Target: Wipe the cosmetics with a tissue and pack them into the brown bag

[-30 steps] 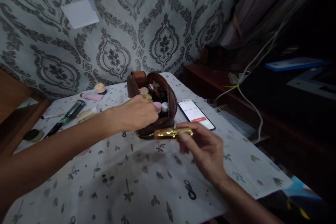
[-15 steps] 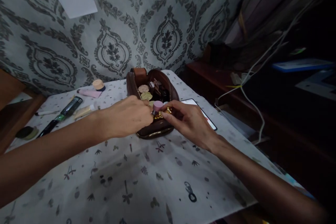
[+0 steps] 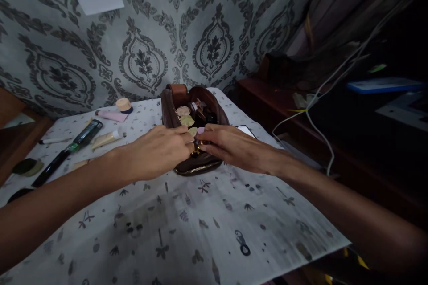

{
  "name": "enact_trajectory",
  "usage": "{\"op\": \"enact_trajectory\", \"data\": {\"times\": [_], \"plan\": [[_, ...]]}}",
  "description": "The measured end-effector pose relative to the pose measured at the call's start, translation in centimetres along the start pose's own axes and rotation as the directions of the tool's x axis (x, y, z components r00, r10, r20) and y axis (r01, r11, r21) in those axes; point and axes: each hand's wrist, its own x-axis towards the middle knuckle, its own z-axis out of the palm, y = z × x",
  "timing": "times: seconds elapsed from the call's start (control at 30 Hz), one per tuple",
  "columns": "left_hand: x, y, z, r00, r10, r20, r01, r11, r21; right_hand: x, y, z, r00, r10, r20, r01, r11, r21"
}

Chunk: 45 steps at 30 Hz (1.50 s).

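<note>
Right hand [image 3: 239, 149] grips gold tube [image 3: 195, 152] in brown bag [image 3: 204, 160]; left hand's [image 3: 160, 149] grip can't be told. Black tube [image 3: 88, 132], left: any print too small.

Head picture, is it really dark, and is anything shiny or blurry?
In the head view, dim overall, nearly black at far right; in the head view, glints on the gold tube, a bright phone, soft shadow across the cloth, right arm blurry toward the edge.
</note>
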Motion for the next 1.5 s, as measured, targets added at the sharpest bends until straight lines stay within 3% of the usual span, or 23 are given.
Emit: {"op": "enact_trajectory", "data": {"times": [0.2, 0.47, 0.77, 0.97, 1.27, 1.37, 1.5], "plan": [[-0.9, -0.2, 0.8, 0.999, -0.016, -0.040, 0.015, 1.000, -0.023, 0.3, 0.1, 0.2, 0.987, 0.143, -0.075, -0.126, 0.974, 0.190], [-1.6, -0.3, 1.2, 0.998, -0.023, -0.066, 0.019, 0.998, -0.055, 0.1, -0.6, 0.5, 0.996, 0.087, -0.005, -0.087, 0.996, -0.001], [-1.7, -0.4, 1.7, 0.992, -0.005, -0.125, -0.007, 0.995, -0.096, -0.8, -0.5, 0.7, 0.998, 0.047, 0.032, -0.047, 0.999, 0.010], [-2.3, -0.4, 2.2, 0.935, -0.052, -0.352, -0.035, 0.970, -0.239, -1.1, -0.1, 1.2, 0.999, 0.018, -0.042, -0.015, 0.998, 0.055], [-4.6, 0.4, 2.3, 0.833, -0.278, -0.478, 0.054, 0.901, -0.430, -1.8, -0.2, 1.2, 0.988, 0.081, -0.135, -0.065, 0.991, 0.118], [-5.0, 0.7, 2.5, 0.830, -0.286, -0.478, 0.078, 0.910, -0.408, -1.8, -0.3, 1.5, 0.988, 0.080, -0.134, -0.060, 0.987, 0.147], [-4.5, 1.4, 2.4, 0.829, -0.227, -0.511, 0.107, 0.961, -0.254, -1.7, -0.4, 1.6, 0.985, 0.121, -0.122, -0.099, 0.979, 0.177]]}}
